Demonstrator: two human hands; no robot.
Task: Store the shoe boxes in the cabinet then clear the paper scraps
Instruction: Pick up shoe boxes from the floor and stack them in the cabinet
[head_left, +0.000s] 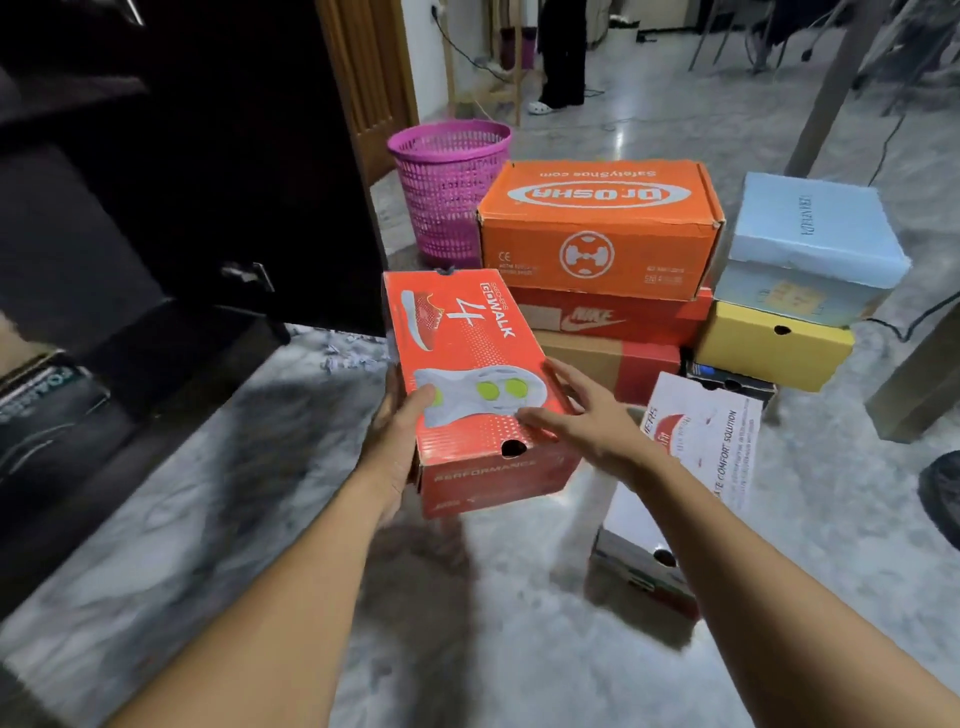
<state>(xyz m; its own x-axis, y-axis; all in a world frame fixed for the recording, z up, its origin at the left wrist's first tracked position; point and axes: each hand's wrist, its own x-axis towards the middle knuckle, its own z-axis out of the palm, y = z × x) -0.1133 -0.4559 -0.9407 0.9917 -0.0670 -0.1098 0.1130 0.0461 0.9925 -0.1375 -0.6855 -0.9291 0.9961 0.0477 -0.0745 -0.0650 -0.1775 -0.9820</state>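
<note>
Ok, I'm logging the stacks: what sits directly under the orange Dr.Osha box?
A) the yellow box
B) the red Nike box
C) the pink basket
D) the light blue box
B: the orange Dr.Osha box rests straight on the red Nike box, whose swoosh shows just below it.

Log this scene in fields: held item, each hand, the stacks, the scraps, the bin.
held item: red GoWalk shoe box, off the floor
left hand: grips the box's left side, thumb on lid
right hand: straight fingers resting on the lid
middle stack: orange Dr. Osha box on red Nike box
right stack: light blue box on yellow box
paper scraps: on floor beside dark cabinet
bin: pink mesh basket, beside the orange box
</note>
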